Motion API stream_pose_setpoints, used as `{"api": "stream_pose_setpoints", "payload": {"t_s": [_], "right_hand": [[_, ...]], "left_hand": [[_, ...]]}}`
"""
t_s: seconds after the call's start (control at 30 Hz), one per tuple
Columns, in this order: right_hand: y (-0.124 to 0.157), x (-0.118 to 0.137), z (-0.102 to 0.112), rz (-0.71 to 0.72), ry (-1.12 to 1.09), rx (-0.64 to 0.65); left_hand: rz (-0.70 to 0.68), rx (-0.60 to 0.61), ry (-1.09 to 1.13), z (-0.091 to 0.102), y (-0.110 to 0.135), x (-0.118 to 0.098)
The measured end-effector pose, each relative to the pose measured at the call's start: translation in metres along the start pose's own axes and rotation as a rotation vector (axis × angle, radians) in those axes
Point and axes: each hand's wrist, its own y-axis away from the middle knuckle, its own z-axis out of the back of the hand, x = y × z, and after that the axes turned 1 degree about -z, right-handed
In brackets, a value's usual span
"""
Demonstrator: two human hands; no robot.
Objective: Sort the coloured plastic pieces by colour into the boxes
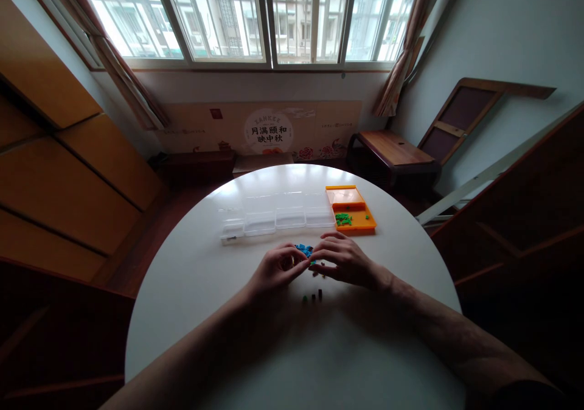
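My left hand (280, 265) and my right hand (344, 260) meet over the white round table (219, 337). The thumb and fingers of both are closed together at the tips, around what looks like a small green piece (312, 263), mostly hidden. Just behind the fingertips is a heap of small blue pieces (304, 250), partly covered by my hands. A few small brown and yellowish pieces (323, 270) lie under my right hand. Nearer to me sit a dark green piece (305, 298) and two dark pieces (320, 293), apart from each other.
An orange box (365, 222) with its lid open holds small green pieces (343, 219) at the back right. Left of it stand clear plastic boxes (291, 218) in a row, lids raised. A wooden bench (396, 148) stands beyond the table, under the window side.
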Motion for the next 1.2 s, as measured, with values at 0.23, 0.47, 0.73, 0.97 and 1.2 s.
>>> {"api": "stream_pose_setpoints", "payload": {"t_s": [0.23, 0.47, 0.73, 0.97, 1.2], "right_hand": [[0.001, 0.000, 0.000, -0.036, -0.022, -0.023], [0.010, -0.026, 0.018, -0.344, 0.013, -0.298], [0.039, -0.075, 0.037, -0.692, 0.231, -0.370], [0.039, -0.074, 0.027, -0.704, 0.246, -0.329], [0.024, -0.051, 0.017, -0.630, 0.201, -0.274]], "left_hand": [[-0.018, 0.004, 0.000, 0.001, 0.000, -0.003], [-0.075, -0.038, -0.123, 0.012, 0.003, 0.004], [-0.256, 0.008, -0.572, 0.022, 0.005, 0.010], [-0.305, 0.018, -0.666, 0.021, 0.007, 0.014], [-0.293, 0.020, -0.695, 0.018, 0.008, 0.016]]}}
